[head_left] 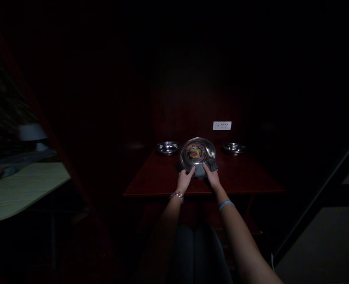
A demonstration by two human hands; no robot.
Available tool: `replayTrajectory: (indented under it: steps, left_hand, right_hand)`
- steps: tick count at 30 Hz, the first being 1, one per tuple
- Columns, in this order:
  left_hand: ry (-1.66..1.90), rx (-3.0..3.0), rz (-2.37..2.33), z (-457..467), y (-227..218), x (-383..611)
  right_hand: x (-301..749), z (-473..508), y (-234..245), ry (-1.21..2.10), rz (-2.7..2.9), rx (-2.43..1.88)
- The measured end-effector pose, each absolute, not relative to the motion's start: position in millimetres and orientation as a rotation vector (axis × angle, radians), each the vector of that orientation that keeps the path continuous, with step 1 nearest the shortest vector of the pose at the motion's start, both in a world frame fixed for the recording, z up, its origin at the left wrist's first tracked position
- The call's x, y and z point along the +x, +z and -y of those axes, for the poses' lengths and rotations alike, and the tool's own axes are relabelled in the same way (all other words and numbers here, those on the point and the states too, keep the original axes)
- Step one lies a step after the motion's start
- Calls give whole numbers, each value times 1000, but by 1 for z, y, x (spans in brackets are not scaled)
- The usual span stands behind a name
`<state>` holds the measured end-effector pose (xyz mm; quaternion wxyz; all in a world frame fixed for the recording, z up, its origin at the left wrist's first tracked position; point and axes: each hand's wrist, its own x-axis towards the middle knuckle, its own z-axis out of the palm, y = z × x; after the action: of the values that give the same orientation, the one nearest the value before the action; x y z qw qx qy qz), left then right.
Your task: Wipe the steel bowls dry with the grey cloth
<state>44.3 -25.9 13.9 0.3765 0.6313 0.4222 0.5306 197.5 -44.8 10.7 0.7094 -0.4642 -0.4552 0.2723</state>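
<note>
Dark-trousered legs show lowest in view, below the front edge of a reddish-brown table. Off to the person's left, well apart, stands a pale table with a blurred whitish object beyond it. Over the reddish-brown table, between two metal bowls, is a round metal plate, its patterned inner face tipped up toward the person; whether its lower rim touches the tabletop cannot be told. The left bowl and the right bowl sit farther back, below a white socket panel. Both arms reach forward, hands close together. The left hand grips the near rim, thumb on top; the right hand pinches a grey cloth against the plate, covering part of that rim. Fingers underneath are hidden. A beaded bracelet circles the left wrist, a light-blue band the right forearm.
</note>
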Motion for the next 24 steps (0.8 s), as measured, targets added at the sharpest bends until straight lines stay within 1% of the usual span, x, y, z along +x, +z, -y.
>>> replayTrajectory:
  steps: [18,21,24]
  left_hand:
    - [1370,1638,-1111,25,14,44]
    - [1396,1573,-1108,26,16,44]
    - [1471,1422,-1006,30,22,43]
  right_hand:
    - [198,41,7,600,1026,-1010]
    - [199,40,6,591,1038,-1013]
    - [199,41,7,588,1025,-1008]
